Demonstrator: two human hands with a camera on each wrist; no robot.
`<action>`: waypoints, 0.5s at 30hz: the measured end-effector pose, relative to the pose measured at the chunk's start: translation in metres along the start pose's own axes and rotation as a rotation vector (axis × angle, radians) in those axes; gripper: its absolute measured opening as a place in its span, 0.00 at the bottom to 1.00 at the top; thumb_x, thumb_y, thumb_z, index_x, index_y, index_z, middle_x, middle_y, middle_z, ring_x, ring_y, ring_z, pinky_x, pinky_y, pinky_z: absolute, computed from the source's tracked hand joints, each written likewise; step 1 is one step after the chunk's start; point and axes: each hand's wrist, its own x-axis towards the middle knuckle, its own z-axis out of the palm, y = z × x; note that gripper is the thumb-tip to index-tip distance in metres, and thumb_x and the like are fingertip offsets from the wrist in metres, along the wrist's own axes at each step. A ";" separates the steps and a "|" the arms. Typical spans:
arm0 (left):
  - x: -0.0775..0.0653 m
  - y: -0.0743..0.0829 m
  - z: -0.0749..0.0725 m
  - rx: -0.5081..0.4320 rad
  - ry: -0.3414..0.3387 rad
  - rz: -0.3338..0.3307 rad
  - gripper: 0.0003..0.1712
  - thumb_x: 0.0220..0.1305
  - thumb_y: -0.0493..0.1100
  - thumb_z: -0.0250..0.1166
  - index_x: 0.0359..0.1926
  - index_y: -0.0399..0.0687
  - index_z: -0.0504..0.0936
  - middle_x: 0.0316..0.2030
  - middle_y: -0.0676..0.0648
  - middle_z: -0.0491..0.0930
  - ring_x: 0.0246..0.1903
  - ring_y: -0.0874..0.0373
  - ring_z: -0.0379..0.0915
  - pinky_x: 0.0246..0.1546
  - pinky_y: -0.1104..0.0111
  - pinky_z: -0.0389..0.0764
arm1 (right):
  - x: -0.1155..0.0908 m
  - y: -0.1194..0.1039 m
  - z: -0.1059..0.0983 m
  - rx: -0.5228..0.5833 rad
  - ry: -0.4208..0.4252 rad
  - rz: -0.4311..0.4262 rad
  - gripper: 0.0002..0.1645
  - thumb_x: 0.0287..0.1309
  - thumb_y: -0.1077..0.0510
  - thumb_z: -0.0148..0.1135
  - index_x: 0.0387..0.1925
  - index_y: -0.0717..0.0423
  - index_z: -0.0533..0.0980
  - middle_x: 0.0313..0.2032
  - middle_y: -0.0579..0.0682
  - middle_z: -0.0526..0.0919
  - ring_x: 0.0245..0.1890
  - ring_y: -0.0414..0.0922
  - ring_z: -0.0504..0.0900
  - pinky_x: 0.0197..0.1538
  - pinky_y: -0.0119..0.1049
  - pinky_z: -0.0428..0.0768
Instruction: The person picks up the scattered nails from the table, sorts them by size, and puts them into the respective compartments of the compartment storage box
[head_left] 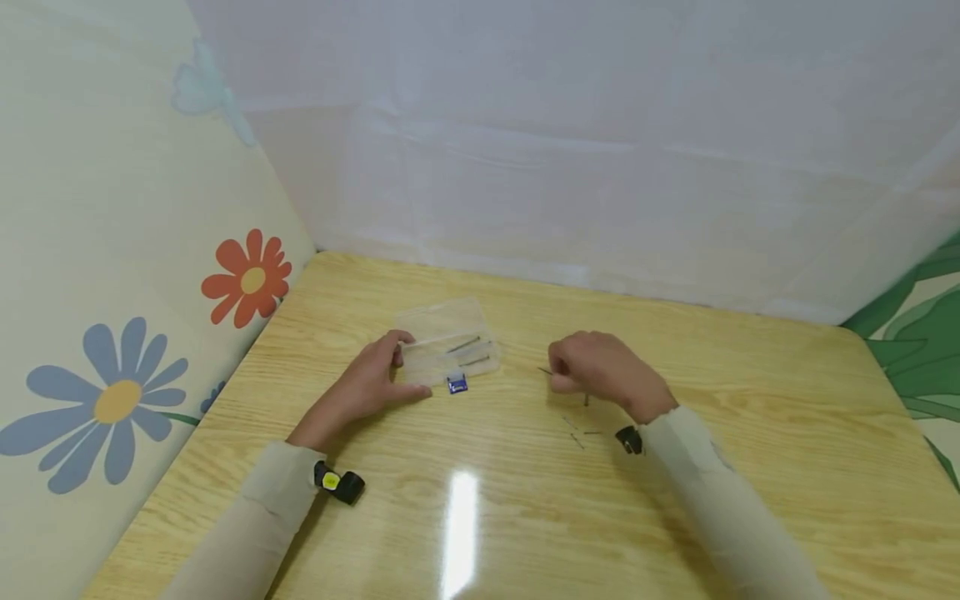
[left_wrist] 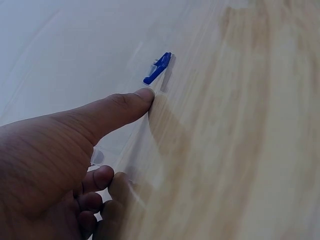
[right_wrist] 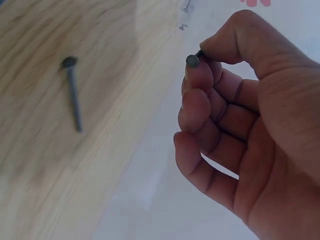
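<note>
A clear plastic box [head_left: 423, 360] with its lid raised lies on the table, and several nails [head_left: 474, 361] are inside it. At its front edge sits a blue latch [left_wrist: 159, 67]. My left hand [head_left: 369, 379] holds the box's left end, thumb along the front near the latch and fingers round the far side. To the right, my right hand [head_left: 600, 367] pinches a nail [right_wrist: 193, 60] between thumb and forefinger, its head facing the wrist camera. Another nail [right_wrist: 73, 95] lies on the wood close to that hand.
Several loose nails [head_left: 576, 439] are scattered on the wooden table [head_left: 555, 525] in front of my right hand. A white cloth [head_left: 525, 192] hangs behind the table's far edge. On the left stands a panel with printed flowers [head_left: 116, 402].
</note>
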 end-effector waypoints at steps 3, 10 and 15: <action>0.000 0.000 0.000 0.000 0.002 0.002 0.48 0.53 0.53 0.82 0.65 0.37 0.68 0.40 0.45 0.69 0.37 0.50 0.63 0.43 0.56 0.68 | 0.009 -0.005 0.000 0.007 -0.014 -0.001 0.17 0.64 0.62 0.64 0.22 0.48 0.69 0.20 0.41 0.65 0.21 0.37 0.62 0.28 0.34 0.66; 0.001 0.000 0.001 -0.003 -0.002 -0.003 0.48 0.53 0.53 0.82 0.65 0.37 0.67 0.40 0.45 0.69 0.38 0.50 0.64 0.43 0.56 0.68 | 0.028 -0.016 -0.001 0.003 -0.065 -0.006 0.16 0.63 0.65 0.63 0.22 0.47 0.70 0.20 0.41 0.68 0.21 0.37 0.63 0.30 0.34 0.68; 0.001 0.000 0.001 0.000 0.000 -0.011 0.48 0.52 0.53 0.82 0.65 0.38 0.68 0.40 0.45 0.69 0.38 0.50 0.64 0.42 0.57 0.68 | 0.041 -0.021 0.001 -0.031 -0.077 -0.020 0.15 0.64 0.63 0.64 0.23 0.47 0.72 0.22 0.41 0.72 0.23 0.38 0.67 0.31 0.35 0.70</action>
